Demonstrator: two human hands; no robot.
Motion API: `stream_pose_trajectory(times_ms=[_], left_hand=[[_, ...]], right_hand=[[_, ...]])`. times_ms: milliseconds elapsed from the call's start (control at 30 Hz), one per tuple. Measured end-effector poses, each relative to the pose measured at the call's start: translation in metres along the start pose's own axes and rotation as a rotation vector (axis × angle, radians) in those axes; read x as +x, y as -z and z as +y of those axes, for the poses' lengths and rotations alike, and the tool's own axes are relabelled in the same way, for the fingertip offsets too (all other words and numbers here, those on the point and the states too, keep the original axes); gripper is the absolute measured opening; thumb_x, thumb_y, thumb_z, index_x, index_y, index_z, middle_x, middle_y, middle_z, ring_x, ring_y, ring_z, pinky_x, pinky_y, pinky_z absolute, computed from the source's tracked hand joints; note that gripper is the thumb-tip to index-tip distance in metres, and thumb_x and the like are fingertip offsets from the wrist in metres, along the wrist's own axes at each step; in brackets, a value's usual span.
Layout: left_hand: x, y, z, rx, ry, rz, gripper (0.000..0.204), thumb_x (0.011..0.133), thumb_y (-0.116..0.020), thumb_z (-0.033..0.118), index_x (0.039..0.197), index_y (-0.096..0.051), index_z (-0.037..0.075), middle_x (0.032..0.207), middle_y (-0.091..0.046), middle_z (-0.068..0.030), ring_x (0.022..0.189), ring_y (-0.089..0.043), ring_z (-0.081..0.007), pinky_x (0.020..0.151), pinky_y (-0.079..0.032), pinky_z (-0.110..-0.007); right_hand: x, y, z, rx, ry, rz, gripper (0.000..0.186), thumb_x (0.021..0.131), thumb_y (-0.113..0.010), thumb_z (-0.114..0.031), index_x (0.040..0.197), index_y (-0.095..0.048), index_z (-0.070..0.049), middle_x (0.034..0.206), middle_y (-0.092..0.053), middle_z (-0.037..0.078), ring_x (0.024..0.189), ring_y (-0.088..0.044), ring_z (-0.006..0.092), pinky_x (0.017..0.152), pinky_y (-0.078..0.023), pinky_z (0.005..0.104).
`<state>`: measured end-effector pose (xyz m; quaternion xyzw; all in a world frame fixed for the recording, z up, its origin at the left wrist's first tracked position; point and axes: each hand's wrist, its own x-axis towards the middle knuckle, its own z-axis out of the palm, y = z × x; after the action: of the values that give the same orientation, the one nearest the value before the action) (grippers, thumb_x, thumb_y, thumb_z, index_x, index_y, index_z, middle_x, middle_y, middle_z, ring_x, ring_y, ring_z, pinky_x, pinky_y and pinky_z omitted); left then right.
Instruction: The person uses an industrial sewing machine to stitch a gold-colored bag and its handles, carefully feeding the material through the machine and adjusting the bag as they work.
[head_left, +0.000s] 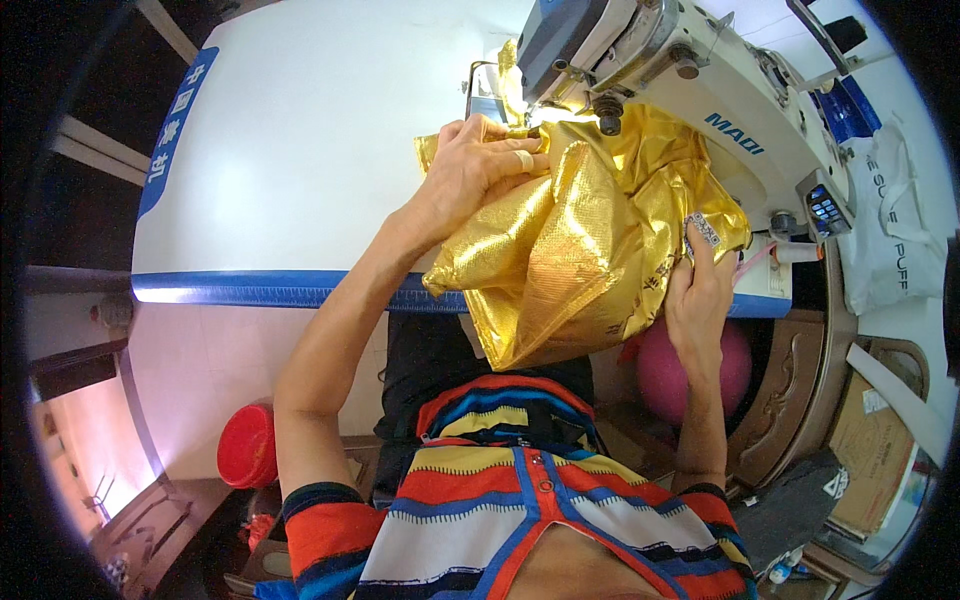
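Note:
A shiny gold fabric lies bunched on the white sewing table, under the head of a white and grey sewing machine. My left hand, with a ring on one finger, presses flat on the fabric just in front of the needle area. My right hand grips the fabric's right edge near the table's front edge, where a small patterned label shows. Part of the fabric hangs over the blue front edge of the table.
A white cloth bag lies to the right of the machine. Below the table are a pink round object, a red round lid, a carved wooden piece and a cardboard box.

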<state>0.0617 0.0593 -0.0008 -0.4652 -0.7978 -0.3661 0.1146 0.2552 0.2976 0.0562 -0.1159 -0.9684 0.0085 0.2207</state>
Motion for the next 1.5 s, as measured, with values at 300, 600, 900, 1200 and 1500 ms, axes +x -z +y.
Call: stream_pose_trajectory(times_ms=[300,600,900,1200,1500], left_hand=[[0.000,-0.001,-0.008,-0.093,0.018,0.049,0.021,0.082,-0.064,0.022,0.101,-0.072,0.017,0.114,-0.066,0.0022,0.098,-0.045,-0.0223,0.095,-0.030,-0.036],[-0.001,0.000,-0.004,-0.079,0.014,0.100,0.019,0.081,-0.066,0.020,0.100,-0.071,0.017,0.112,-0.064,-0.0013,0.106,-0.046,-0.0239,0.097,-0.031,-0.038],[0.010,0.019,0.004,-0.224,0.088,0.003,0.022,0.083,-0.065,0.013,0.103,-0.068,0.008,0.110,-0.066,-0.0083,0.107,-0.055,-0.0293,0.100,-0.039,-0.045],[0.004,0.021,0.038,-0.528,0.209,-0.156,0.021,0.084,-0.061,0.006,0.104,-0.063,0.002,0.085,-0.064,-0.0181,0.078,-0.062,-0.0296,0.069,-0.049,-0.037],[0.010,0.012,0.060,-0.507,0.172,-0.266,0.029,0.085,-0.058,0.007,0.114,-0.062,0.007,0.100,-0.065,-0.0181,0.082,-0.064,-0.0323,0.074,-0.051,-0.036]], right_hand=[[-0.015,0.015,-0.011,0.033,-0.033,-0.031,0.044,0.082,-0.059,-0.009,0.125,-0.053,-0.006,0.092,-0.044,0.022,0.083,-0.052,0.0396,0.070,-0.044,0.0463],[-0.017,0.017,-0.010,0.034,-0.013,0.010,0.045,0.084,-0.060,-0.013,0.128,-0.050,-0.009,0.100,-0.045,0.023,0.090,-0.054,0.0416,0.073,-0.047,0.0458],[-0.019,0.029,-0.006,0.051,-0.069,-0.045,0.046,0.083,-0.063,-0.015,0.127,-0.052,-0.009,0.104,-0.050,0.021,0.091,-0.057,0.0387,0.072,-0.050,0.0428],[-0.028,0.029,0.006,0.134,-0.051,0.008,0.044,0.082,-0.062,-0.014,0.125,-0.053,-0.006,0.114,-0.052,0.024,0.105,-0.054,0.0408,0.083,-0.048,0.0450],[-0.013,0.018,0.031,0.496,-0.207,-0.021,0.039,0.092,-0.054,-0.020,0.125,-0.052,0.001,0.120,-0.053,0.023,0.111,-0.052,0.0350,0.095,-0.040,0.0402]])
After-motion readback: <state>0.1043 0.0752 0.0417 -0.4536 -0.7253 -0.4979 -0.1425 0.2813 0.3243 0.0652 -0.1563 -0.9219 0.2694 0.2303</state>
